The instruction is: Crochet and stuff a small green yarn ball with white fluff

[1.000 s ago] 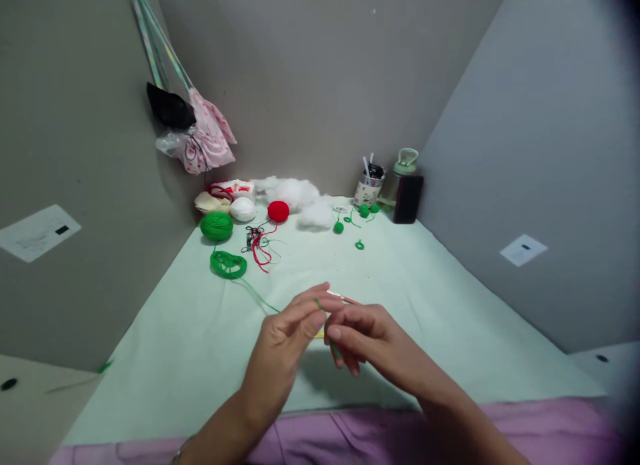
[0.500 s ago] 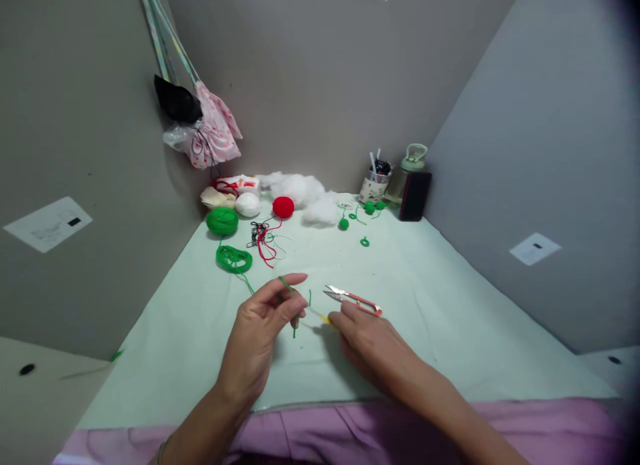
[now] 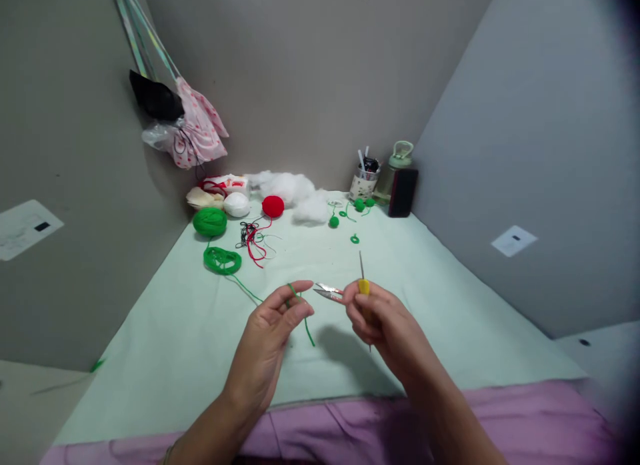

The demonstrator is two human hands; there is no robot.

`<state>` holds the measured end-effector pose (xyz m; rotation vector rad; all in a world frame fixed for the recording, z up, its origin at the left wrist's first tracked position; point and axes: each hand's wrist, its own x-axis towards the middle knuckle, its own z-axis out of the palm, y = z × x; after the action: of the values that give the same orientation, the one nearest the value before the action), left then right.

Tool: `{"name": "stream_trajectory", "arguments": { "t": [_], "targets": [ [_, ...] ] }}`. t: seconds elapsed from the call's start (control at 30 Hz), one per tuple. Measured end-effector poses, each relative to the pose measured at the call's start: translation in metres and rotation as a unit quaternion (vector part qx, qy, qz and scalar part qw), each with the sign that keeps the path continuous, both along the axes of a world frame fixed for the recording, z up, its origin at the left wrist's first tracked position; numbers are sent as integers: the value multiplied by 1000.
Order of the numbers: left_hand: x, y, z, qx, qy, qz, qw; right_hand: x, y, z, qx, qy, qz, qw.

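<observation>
My left hand (image 3: 273,328) pinches green yarn (image 3: 310,333), which loops over the raised index finger and hangs in a short tail below the thumb. From that hand the strand runs back to a loose green skein (image 3: 223,260). A crochet hook (image 3: 364,287) with a yellow grip is held upright in my right hand (image 3: 383,315), its thin metal shaft pointing up and away from the yarn. Thread snips (image 3: 329,291) lie on the cloth behind the right hand, blades toward the left fingertips; their handle is mostly hidden.
At the back are a green yarn ball (image 3: 210,222), a red yarn ball (image 3: 273,206), a white ball (image 3: 237,205) and white stuffing (image 3: 287,188). Small green crocheted pieces (image 3: 355,239) lie right of centre. A pen cup (image 3: 363,185), a bottle (image 3: 385,185) and a phone (image 3: 403,193) stand behind.
My right hand has lifted and turned the crochet hook from pointing at the left hand to upright. The yarn tail hangs lower right, and the view has shifted slightly.
</observation>
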<state>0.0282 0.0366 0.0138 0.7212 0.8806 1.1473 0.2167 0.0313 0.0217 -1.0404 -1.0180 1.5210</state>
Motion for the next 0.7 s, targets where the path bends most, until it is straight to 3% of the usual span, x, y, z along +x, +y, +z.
{"name": "stream_trajectory", "arguments": {
  "t": [0.1, 0.23, 0.43, 0.57, 0.7],
  "targets": [
    [0, 0, 1, 0, 8, -1, 1000, 6, 11, 2, 2, 26, -6, 1000],
    [1, -1, 0, 2, 2, -12, 1000, 7, 18, -2, -17, 135, 8, 991],
    [2, -1, -16, 50, 69, -50, 995, -7, 13, -6, -18, 255, -26, 966],
    [6, -5, -25, 63, 130, -109, 984, -15, 6, -3, 26, 263, -78, 961],
    [12, -12, -20, 70, 140, -158, 975, -19, 0, -4, 62, 236, -85, 966]
  ]
}}
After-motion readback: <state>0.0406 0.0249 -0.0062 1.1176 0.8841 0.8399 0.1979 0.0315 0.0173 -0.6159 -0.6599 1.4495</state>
